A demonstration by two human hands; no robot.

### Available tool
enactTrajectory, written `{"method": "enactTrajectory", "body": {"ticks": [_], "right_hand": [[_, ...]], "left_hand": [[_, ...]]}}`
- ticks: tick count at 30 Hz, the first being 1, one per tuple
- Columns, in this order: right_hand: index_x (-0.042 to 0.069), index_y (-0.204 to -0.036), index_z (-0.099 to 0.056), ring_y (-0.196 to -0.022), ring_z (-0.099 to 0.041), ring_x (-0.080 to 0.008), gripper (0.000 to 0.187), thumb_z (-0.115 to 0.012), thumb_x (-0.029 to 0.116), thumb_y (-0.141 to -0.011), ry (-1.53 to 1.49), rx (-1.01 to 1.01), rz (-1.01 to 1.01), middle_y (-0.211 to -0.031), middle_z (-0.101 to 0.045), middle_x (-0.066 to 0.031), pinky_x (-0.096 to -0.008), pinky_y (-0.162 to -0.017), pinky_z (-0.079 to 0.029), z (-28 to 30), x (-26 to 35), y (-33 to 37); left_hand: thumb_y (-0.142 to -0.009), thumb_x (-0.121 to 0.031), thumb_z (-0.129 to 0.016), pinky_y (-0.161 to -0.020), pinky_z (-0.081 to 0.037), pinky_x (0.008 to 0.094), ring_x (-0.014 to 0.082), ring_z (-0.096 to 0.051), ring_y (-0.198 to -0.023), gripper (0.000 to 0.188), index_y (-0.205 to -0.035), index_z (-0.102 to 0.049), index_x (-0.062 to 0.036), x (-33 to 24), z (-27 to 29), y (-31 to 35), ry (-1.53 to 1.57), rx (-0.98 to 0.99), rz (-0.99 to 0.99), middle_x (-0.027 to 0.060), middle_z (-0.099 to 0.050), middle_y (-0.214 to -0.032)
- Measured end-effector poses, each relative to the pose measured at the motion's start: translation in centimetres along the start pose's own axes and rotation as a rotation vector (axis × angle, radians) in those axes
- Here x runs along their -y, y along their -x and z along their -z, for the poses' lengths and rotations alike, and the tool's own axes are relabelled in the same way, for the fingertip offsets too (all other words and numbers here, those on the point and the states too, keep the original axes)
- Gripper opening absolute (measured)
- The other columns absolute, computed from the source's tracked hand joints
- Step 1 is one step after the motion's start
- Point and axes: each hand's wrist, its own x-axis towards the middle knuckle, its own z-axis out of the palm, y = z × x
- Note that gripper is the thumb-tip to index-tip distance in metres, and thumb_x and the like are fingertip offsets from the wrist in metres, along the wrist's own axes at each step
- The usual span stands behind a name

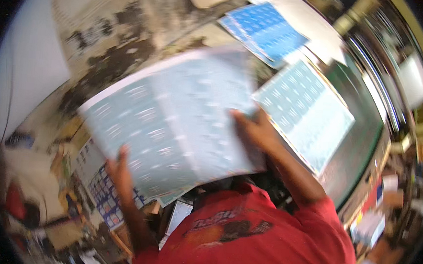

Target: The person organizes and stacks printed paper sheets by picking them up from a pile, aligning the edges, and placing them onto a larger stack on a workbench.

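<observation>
A large pale blue-green printed sheet (172, 129), with rows of small white marks, is stretched between my hands and blurred by motion. My left hand (122, 172) grips its lower left edge, thumb on top and the other fingers partly hidden. At the right side of the sheet, my right hand (258, 131) pinches it with the thumb over the face; its remaining fingers are mostly out of sight beneath. Close beyond my right hand lies a pile of similar pale green sheets (304, 109). Whether I hold one sheet or several, I cannot tell.
Bright blue printed sheets (265, 30) and white paper (310, 21) lie at the far side. A dark green surface (363, 137) extends to the right, near metal rails (379, 85). White-and-blue printed sheets (104, 190) rest below my left hand. Clutter lines the lower right.
</observation>
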Motion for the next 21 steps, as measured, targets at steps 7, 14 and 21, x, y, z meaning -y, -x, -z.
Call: {"method": "enactTrajectory", "body": {"ticks": [7,14,21], "right_hand": [[-0.003,-0.108,-0.061,-0.077,-0.06,-0.0224,0.037,-0.043,0.029,-0.102,0.017,0.013,-0.092,-0.085,-0.062,-0.0114,-0.0374,-0.072,-0.05,7.1,-25.0,-12.2],[-0.004,-0.117,-0.055,-0.09,-0.056,-0.0281,0.043,-0.051,0.034,-0.097,0.332,0.001,0.072,-0.098,-0.059,-0.0161,-0.04,-0.082,-0.046,10.1,-25.9,-14.8],[-0.005,-0.126,-0.05,-0.104,-0.052,-0.0339,0.055,-0.059,0.038,-0.092,0.447,-0.021,0.109,-0.112,-0.055,-0.0208,-0.0426,-0.093,-0.041,13.1,-28.2,-15.1]], "left_hand": [[-0.085,-0.031,-0.061,-0.081,-0.051,0.0423,0.0303,-0.065,-0.085,0.033,-0.09,-0.065,0.0013,-6.3,-35.0,-5.0,-0.155,0.463,-0.217,0.0171,-0.067,-0.093],[-0.066,-0.03,-0.07,-0.074,-0.056,0.0446,0.0371,-0.07,-0.08,0.03,-0.064,-0.069,-0.0004,-20.9,-50.4,-0.2,-0.109,0.531,-0.378,0.0222,-0.068,-0.073],[-0.059,-0.054,-0.082,-0.104,-0.041,0.0472,0.0366,-0.045,-0.132,0.092,-0.127,-0.057,0.0024,-21.1,-53.1,-2.0,-0.24,0.841,-0.468,0.0241,-0.052,-0.137]]}}
